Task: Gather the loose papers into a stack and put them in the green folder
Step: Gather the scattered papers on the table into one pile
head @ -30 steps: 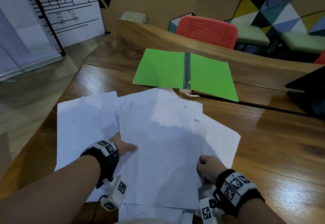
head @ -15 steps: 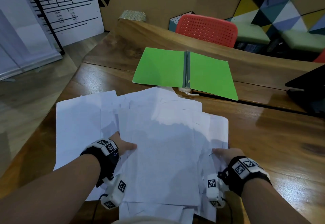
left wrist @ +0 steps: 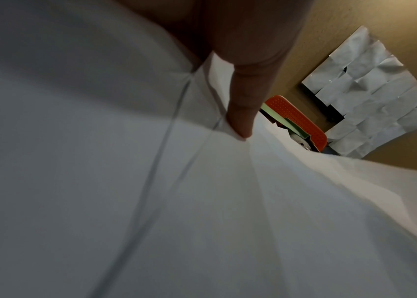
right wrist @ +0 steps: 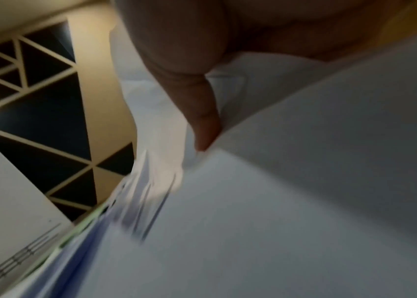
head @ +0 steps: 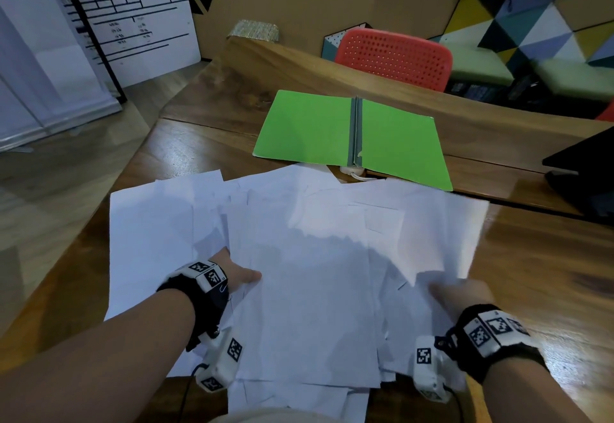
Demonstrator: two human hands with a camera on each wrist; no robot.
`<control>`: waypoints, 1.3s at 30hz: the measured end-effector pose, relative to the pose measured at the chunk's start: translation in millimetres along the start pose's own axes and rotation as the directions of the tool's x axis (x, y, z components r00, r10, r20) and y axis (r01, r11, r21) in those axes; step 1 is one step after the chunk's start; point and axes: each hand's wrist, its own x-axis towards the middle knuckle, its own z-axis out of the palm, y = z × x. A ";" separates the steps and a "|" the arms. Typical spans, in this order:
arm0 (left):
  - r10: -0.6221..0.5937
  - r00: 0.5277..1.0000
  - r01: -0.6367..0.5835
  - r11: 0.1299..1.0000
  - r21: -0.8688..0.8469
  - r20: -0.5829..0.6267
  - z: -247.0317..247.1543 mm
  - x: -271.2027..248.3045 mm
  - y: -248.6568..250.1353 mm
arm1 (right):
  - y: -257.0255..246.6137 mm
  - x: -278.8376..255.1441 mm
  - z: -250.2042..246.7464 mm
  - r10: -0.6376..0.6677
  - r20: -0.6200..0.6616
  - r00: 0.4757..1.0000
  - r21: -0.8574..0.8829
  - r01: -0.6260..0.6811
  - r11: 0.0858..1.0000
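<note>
Papers [head: 309,289] fanned, long axes toward green folder [head: 309,123]; both hands' fingers pinch sheet edges, left hand [head: 237,278], right hand [head: 460,296].

A wooden table [head: 538,276] fills the scene. At twelve o'clock a red perforated chair [head: 395,57] stands behind its raised far edge. A white board with black ruled lines [head: 133,14] leans at ten o'clock. A dark laptop-like object [head: 584,173] sits at three o'clock.
</note>
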 end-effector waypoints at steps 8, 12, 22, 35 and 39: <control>0.010 1.000 -0.010 1.000 -0.014 -0.010 -0.6 -6.4 2.5 | -26.1 -14.4 -92.6 -0.181 -0.338 0.924 0.351 0.302 0.886; 0.064 0.997 -0.068 0.996 -0.064 -0.049 2.8 -20.5 2.9 | -43.6 -41.5 -103.3 -0.159 -0.392 0.906 0.479 0.348 0.806; 0.011 0.999 -0.012 1.000 0.026 0.033 -3.9 -12.1 4.5 | -36.5 -41.3 -32.4 -0.066 -0.181 0.981 0.537 0.155 0.829; 0.166 0.979 -0.159 0.985 -0.067 0.115 -1.5 3.8 -12.5 | -2.3 -53.4 57.5 -0.141 0.137 0.980 0.201 0.112 0.973; 0.195 0.966 -0.166 0.971 -0.175 0.168 6.1 -20.4 -5.3 | 0.2 -79.2 81.2 -0.229 0.239 0.943 0.017 0.232 0.973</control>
